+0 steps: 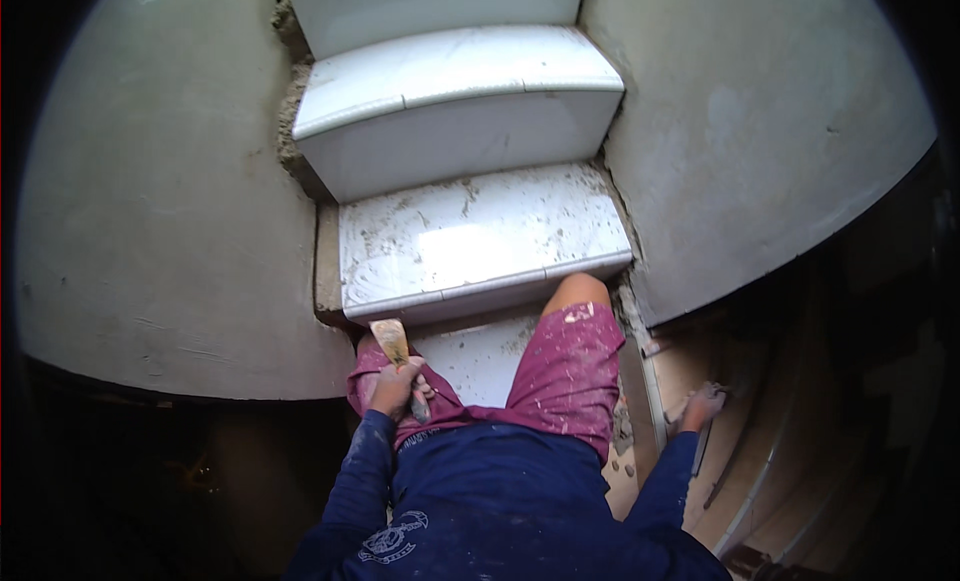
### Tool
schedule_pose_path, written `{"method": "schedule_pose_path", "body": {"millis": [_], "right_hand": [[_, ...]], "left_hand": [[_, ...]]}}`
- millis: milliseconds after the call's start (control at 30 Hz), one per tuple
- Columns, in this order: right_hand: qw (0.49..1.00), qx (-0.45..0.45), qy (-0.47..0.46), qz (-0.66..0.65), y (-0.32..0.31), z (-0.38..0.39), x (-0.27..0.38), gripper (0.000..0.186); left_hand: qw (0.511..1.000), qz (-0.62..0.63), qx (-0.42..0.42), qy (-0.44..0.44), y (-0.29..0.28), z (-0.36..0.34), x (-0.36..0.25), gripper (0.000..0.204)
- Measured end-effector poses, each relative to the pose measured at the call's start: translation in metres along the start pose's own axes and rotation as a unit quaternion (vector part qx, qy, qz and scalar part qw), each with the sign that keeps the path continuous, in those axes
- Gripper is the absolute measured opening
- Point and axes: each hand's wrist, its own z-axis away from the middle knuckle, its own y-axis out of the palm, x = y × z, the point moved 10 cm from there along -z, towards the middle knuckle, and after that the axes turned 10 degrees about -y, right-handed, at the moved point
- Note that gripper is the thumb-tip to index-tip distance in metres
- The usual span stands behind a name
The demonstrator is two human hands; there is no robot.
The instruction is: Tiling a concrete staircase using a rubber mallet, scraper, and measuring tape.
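My left hand (397, 389) is closed around a putty knife (391, 343) in front of my left thigh. Its wide, tan-stained end points up toward the stair edge, and a grey end sticks out below my fist. My right hand (703, 408) reaches out low to the right, beside the stairs, with its fingers curled. Whatever is in those fingers is too dark and small to name. Ahead of my knees lies a white tiled stair tread (480, 231), smeared with grey mortar and crumbs.
Another white tiled step (460, 76) rises beyond. Grey plastered walls curve along the left (170, 201) and right (760, 141), with rough broken mortar (293, 121) along the left joint. Small rubble bits (622, 431) lie by my right thigh. Long tan strips (770, 451) descend at lower right.
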Motion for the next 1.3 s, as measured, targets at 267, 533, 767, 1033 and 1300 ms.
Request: {"method": "schedule_pose_path", "body": {"millis": [267, 533, 767, 1033, 1300], "right_hand": [[0.827, 0.547, 0.047, -0.117, 0.091, -0.200, -0.003, 0.050], [0.960, 0.196, -0.198, 0.019, 0.106, -0.218, 0.011, 0.038], [0.971, -0.089, -0.218, -0.034, 0.016, 0.011, 0.172, 0.024], [0.734, 0.610, -0.214, -0.209, 0.147, 0.321, 0.382, 0.053], [0.869, 0.410, -0.083, -0.264, 0.111, 0.212, 0.307, 0.024]], "left_hand": [[0.998, -0.031, 0.051, -0.027, 0.009, -0.016, 0.012, 0.023], [0.999, 0.005, 0.013, 0.033, -0.009, -0.001, 0.004, 0.031], [0.994, 0.083, 0.057, 0.049, 0.008, 0.017, -0.003, 0.038], [0.967, 0.093, 0.223, 0.076, 0.162, 0.026, -0.037, 0.043], [0.818, -0.306, 0.009, 0.486, 0.152, 0.056, -0.075, 0.042]]}}
